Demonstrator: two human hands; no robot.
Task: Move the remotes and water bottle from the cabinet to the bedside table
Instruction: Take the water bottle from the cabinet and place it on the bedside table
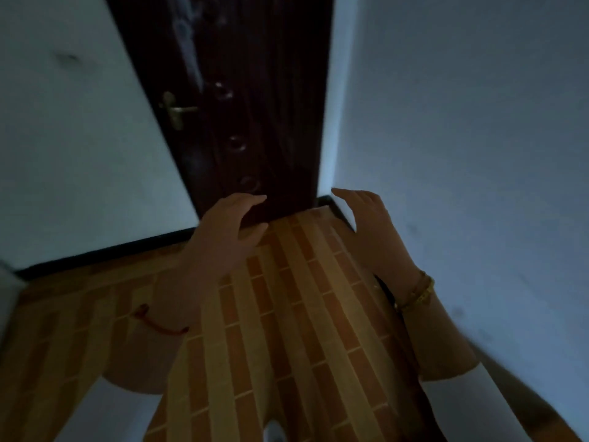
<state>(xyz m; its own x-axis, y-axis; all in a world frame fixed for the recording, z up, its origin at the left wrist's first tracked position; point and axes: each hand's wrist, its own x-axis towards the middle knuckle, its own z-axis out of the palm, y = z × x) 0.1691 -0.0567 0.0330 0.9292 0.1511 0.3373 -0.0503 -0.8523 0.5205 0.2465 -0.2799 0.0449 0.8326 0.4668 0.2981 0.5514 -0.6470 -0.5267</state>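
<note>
No remote, water bottle, cabinet or bedside table is in view. My left hand (228,229) is raised in front of me with its fingers loosely spread and holds nothing; a red thread sits on that wrist. My right hand (366,224) is raised beside it, fingers relaxed and apart, also holding nothing; a gold bracelet circles its wrist. Both hands hover above the floor, a little short of a dark door.
A dark brown door (255,90) with a brass handle (177,110) stands straight ahead. Pale walls run on the left (70,138) and the right (462,122). The floor (287,330) has an orange brick pattern. The room is dim.
</note>
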